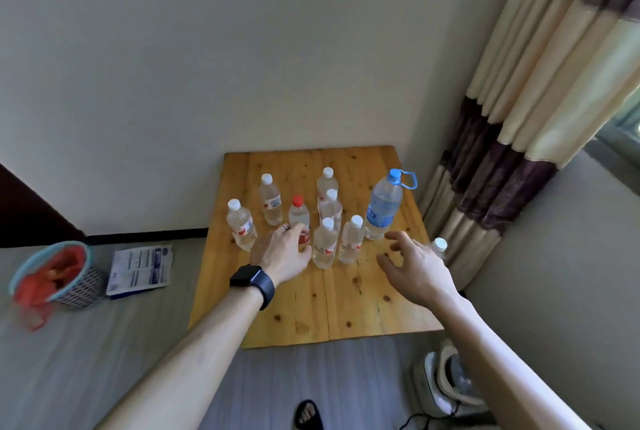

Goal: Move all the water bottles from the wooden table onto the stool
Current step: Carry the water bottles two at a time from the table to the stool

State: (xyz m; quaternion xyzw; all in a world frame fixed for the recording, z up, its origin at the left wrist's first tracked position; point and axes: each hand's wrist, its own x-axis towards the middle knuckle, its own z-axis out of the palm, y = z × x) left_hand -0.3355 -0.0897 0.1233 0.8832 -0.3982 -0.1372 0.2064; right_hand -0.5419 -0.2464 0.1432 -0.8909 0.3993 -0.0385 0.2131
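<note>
Head cam: my left hand [282,251] wraps the red-capped bottle [299,218] on the wooden table [346,301]; right hand [414,265] spread, empty, near the big blue-capped bottle [382,209]. White-capped bottles [325,242] hold clear water. Basket [74,282] holds red stuff.

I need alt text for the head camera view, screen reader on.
The left hand wraps around a red-capped bottle on the wooden table, while the open right hand reaches toward the large blue-capped bottle. Several white-capped bottles stand between them.
</note>
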